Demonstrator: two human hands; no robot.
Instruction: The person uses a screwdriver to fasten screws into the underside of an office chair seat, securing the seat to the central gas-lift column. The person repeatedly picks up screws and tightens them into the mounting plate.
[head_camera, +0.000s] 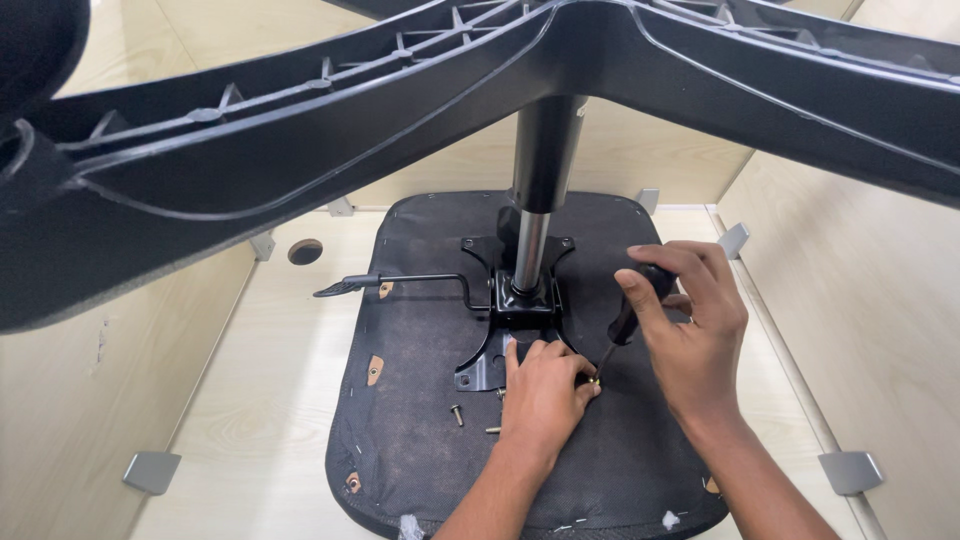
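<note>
Counted in head view: two hands, one screwdriver (628, 318), one upturned chair seat (420, 400), one mounting plate (500, 330), one lever (400, 282), two loose screws (457, 412), four metal corner brackets (150, 470).

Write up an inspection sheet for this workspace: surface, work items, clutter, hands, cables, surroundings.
Surface: pale wood floor of a walled box.
Job's things: upturned chair seat lies underside up; black mounting plate at its centre carries the gas column; star base looms overhead; lever points left.
Clutter: loose screws on the seat underside.
Hands: left hand steadies a screw at the plate's edge; right hand grips a screwdriver, tip at that screw.
Cables: nothing seen.
Surroundings: pale wood walls, grey corner brackets, a round hole in the floor.
</note>
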